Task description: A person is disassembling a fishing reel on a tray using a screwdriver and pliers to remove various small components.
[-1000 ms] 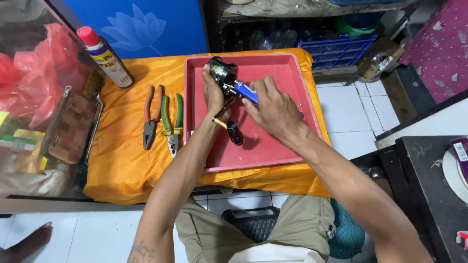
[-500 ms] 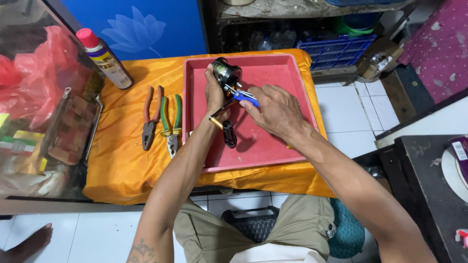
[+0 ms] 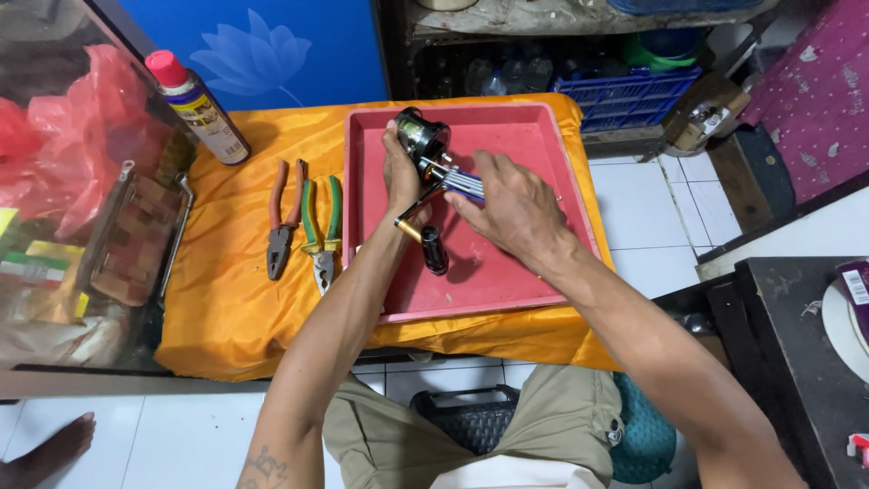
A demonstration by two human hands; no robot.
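Two hands work on a reel over the red tray.

The left hand [image 3: 401, 172] is closed around a black reel [image 3: 421, 138] and holds it just above the far part of the tray [image 3: 543, 136], which sits on the right half of the table [image 3: 226, 299]. The reel's long handle [image 3: 425, 231] points down toward the near edge. The right hand [image 3: 507, 204] grips a blue tool [image 3: 463, 184]. The tool lies sideways, its tip touching the reel from the right. Two pliers [image 3: 303, 226] lie left of the tray, well apart.
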